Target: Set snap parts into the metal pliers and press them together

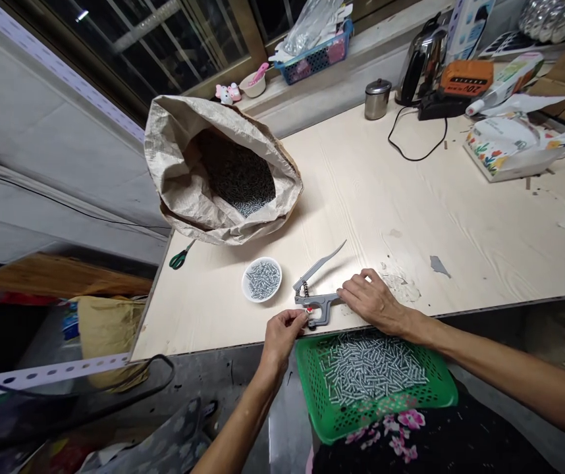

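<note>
Grey snap-fastener pliers (322, 304) lie on the table near its front edge, the long upper handle raised away from the lower one. My right hand (371, 299) is closed round the end of the lower handle. At the jaws, my left hand (284, 332) has thumb and forefinger pinched together. Whatever is between those fingertips is too small to make out; a red spot shows beside them in the jaw. Just left of the pliers is a white bowl (245, 289) of small metal screw-like pieces. A green basket (315, 411) with many more such pieces sits below the table edge.
A large open sack (174, 151) of metal pieces stands at the back left. Green-handled scissors (178, 259) lie near the left edge. Farther back are a metal canister (378, 99), a kettle (421, 59), an orange battery (466, 78) and a tissue pack (502, 148).
</note>
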`<state>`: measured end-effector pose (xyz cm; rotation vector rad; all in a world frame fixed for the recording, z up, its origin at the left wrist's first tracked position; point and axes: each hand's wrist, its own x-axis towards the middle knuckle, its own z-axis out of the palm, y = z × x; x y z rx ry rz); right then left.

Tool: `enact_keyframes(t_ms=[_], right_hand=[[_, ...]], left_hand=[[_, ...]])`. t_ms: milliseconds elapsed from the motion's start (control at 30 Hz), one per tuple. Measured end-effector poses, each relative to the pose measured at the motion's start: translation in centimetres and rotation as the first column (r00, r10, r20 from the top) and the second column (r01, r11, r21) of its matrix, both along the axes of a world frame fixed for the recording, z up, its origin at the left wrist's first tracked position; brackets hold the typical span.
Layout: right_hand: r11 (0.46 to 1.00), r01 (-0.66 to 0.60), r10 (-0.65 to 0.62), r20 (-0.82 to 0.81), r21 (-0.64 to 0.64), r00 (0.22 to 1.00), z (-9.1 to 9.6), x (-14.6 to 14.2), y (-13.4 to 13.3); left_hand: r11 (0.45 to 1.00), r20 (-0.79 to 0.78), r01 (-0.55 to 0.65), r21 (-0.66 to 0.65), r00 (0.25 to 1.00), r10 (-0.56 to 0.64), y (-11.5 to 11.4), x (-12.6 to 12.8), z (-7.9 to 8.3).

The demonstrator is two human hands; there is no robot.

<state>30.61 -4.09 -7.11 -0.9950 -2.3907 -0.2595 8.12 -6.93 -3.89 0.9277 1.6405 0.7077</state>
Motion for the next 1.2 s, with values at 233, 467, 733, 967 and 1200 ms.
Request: enact_keyframes(t_ms=[233, 467, 733, 967, 1200], right_hand=[[1.000, 0.011, -0.011, 0.018, 0.010, 1.000, -0.3, 0.0, 0.1], [1.000, 0.025, -0.024, 0.031, -0.018, 0.999, -0.6, -0.1, 0.2], [0.999, -0.013, 0.014, 0.033, -0.034, 0.999, -0.8, -0.2, 0.3], [0.995, -0.033, 0.033, -0.001, -0.097, 0.999, -1.3, -0.1, 0.5], [0.985, -0.025, 0.023, -0.011, -0.170, 1.000, -1.6, -0.2, 0.4]], left_hand=[[1.000, -0.067, -0.011, 0.008, 0.998, 0.012, -0.2, 0.5, -0.3], [0.999, -0.122, 0.044, -0.001, 0.992, -0.044, 0.1, 0.1, -0.5], [0.956, -0.269, 0.274, -0.102, 0.918, -0.291, 0.9, -0.6, -0.3], [0.921, -0.242, 0.357, -0.158, 0.890, -0.387, 1.6, -0.3, 0.3], [0.885, -0.165, 0.402, -0.235, 0.881, -0.444, 2.7, -0.5, 0.4]])
